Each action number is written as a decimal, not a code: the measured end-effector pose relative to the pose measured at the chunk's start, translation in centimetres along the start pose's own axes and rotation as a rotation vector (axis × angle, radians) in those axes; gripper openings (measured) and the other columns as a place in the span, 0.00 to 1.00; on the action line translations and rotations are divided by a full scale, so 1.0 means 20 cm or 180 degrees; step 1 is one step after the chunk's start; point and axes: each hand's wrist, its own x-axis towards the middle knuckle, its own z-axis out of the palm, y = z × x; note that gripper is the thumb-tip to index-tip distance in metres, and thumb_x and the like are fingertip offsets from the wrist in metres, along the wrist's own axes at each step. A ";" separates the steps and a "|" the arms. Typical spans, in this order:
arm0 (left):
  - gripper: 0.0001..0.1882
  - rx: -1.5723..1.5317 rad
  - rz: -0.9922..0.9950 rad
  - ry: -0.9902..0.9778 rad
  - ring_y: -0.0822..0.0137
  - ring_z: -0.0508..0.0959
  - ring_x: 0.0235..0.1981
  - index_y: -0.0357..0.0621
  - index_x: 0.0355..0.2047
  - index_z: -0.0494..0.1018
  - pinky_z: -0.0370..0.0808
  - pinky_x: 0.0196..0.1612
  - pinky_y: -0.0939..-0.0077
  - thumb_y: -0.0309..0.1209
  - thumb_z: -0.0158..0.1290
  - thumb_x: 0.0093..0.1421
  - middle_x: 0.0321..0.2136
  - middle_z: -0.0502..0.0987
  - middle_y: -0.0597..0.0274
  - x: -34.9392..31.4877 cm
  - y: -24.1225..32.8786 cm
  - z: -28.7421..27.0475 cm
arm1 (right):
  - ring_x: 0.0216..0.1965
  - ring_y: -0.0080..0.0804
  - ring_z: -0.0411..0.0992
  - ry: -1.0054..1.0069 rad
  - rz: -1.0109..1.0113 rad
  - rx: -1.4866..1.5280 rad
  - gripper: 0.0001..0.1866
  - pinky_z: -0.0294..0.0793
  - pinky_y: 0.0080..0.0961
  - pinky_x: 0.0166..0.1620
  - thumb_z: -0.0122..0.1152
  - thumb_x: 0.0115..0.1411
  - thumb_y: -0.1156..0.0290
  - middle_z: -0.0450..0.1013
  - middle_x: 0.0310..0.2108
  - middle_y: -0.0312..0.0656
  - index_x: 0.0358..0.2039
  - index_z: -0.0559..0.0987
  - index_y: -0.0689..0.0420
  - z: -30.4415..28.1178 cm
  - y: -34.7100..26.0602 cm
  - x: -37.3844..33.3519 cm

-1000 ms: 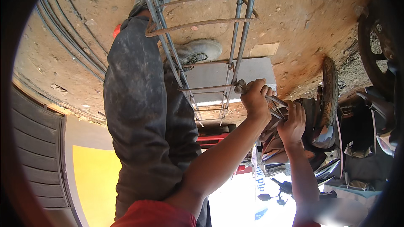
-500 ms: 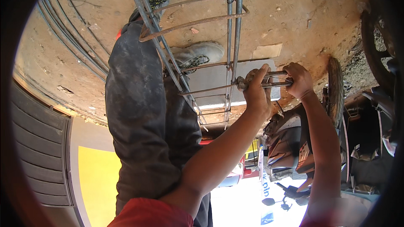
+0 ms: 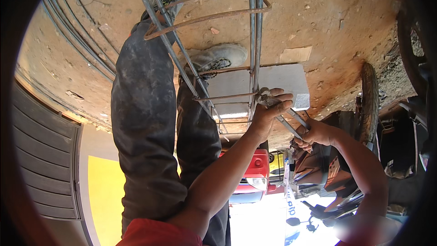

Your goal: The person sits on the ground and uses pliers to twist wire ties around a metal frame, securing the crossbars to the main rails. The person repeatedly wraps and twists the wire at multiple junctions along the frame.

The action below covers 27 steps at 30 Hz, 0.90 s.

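Note:
A long cage of steel bars, with rusty stirrups across it, runs down the middle of the view. Rusty pincers have their jaws against a cage corner where a stirrup meets the right-hand bars. My left hand is closed around the pincers just behind the jaws, thumb laid across them and some fingertips showing beyond. At the handle ends, my right hand grips both handles. The handles slant down to the right. Any tie wire in the jaws is too small to make out.
A pale slab lies under the cage on the dirt ground. Two legs in dark trousers stand left of the bars. Long thin rods lie farther left. At right are a tyre and a parked motorcycle; a red vehicle stands beyond.
My right hand has swung the pincers' handles downward, from nearly level to a slant. My left hand has shifted slightly left and down, still near the jaws at the cage corner.

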 end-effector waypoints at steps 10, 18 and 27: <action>0.20 -0.1347 -0.0167 0.1115 0.68 0.59 0.17 0.55 0.12 0.53 0.63 0.30 0.67 0.36 0.52 0.54 0.12 0.54 0.71 0.03 -0.05 0.24 | 0.35 0.33 0.77 0.1006 -0.0805 -0.0346 0.15 0.76 0.29 0.40 0.59 0.54 0.68 0.77 0.33 0.45 0.41 0.79 0.62 -0.01 0.02 -0.06; 0.20 -0.1610 0.0283 0.1666 0.69 0.53 0.18 0.55 0.13 0.50 0.61 0.30 0.69 0.35 0.51 0.53 0.12 0.49 0.71 0.11 -0.06 0.34 | 0.53 0.48 0.68 0.3234 -0.1436 -0.4192 0.29 0.69 0.40 0.52 0.57 0.48 0.76 0.70 0.49 0.50 0.55 0.69 0.62 0.30 -0.02 -0.25; 0.16 -0.1523 0.0495 0.1293 0.68 0.58 0.21 0.52 0.18 0.57 0.66 0.39 0.65 0.33 0.54 0.53 0.15 0.54 0.71 0.16 -0.09 0.27 | 0.27 0.47 0.73 0.3637 -0.1929 -0.3204 0.02 0.73 0.40 0.31 0.58 0.49 0.75 0.71 0.22 0.44 0.25 0.76 0.57 0.01 0.03 0.08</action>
